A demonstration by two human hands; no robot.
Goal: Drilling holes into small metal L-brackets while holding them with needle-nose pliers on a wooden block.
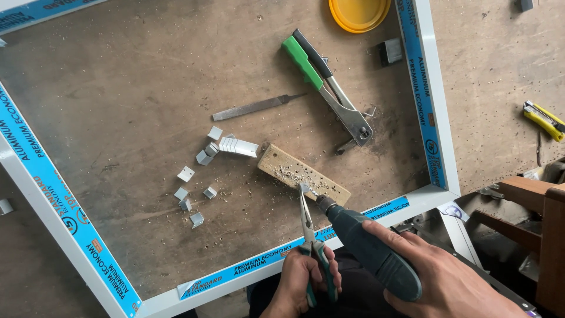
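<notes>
Running along the left and lower edges of the frame, a white aluminium window frame with blue protective film (53, 203) lay flat on a worn brown plywood bench (129, 100), and inside it, left of centre, a scatter of small grey-white metal offcuts (194, 194) sat near a short ribbed white profile piece (238, 146). Above these lay a flat grey steel file (253, 107), and right of it a hand riveter with one green and one black handle (326, 82), with a round yellow lid (359, 12) at the top edge. Just right of centre a pale wooden block, pitted with drill holes and dusted with swarf (303, 174), rested on the bench. The left hand (306, 282), at the bottom centre, was closed around the green-grey handles of long-nose pliers (306, 221), whose tips pinched a tiny metal piece (304, 187) against the block. That piece looked light, stiff and slippery, too small for fingers, so the plier tips seemed the sound place to grip it. The right hand (447, 282), lower right, was wrapped round a dark teal power drill (368, 247), forefinger laid along its body, the bit meeting the piece. A yellow utility knife (544, 119) lay at the far right.
</notes>
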